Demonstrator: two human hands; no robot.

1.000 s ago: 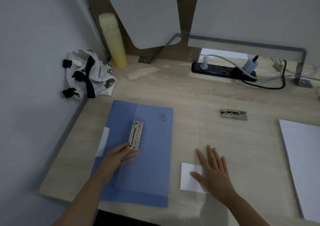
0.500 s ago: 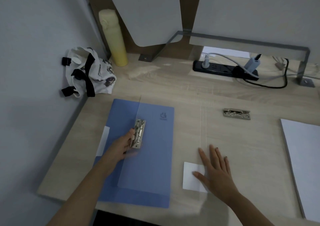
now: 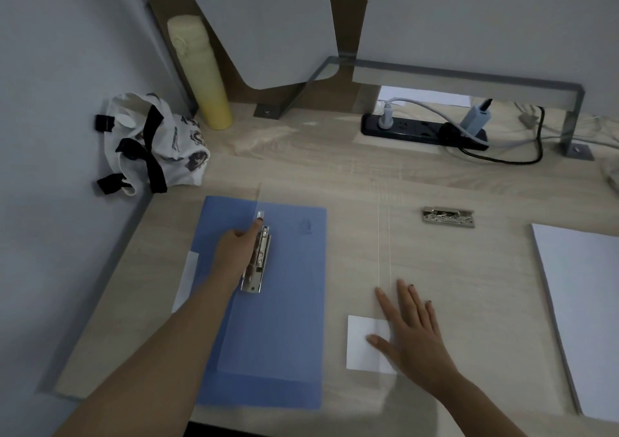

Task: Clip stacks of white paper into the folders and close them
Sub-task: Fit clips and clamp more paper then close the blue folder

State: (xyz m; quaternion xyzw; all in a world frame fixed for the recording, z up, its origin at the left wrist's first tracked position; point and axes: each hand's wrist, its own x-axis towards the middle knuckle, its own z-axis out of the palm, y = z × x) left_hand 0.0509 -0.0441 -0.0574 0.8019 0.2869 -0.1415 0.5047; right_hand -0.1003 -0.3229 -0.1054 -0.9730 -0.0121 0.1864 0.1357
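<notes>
With our left hand (image 3: 236,247) pinching the raised lever of the metal clip (image 3: 257,262) on the open blue folder (image 3: 284,319) and our right hand (image 3: 412,333) spread flat on the desk (image 3: 335,165), we risk the spring snapping shut before the paper stack (image 3: 589,309), well apart at right, is in.

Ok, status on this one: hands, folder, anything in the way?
Left hand on the metal clip of the blue folder. Right hand flat, open, on the desk. Paper stack unclipped, far right. Nothing blocking.
</notes>
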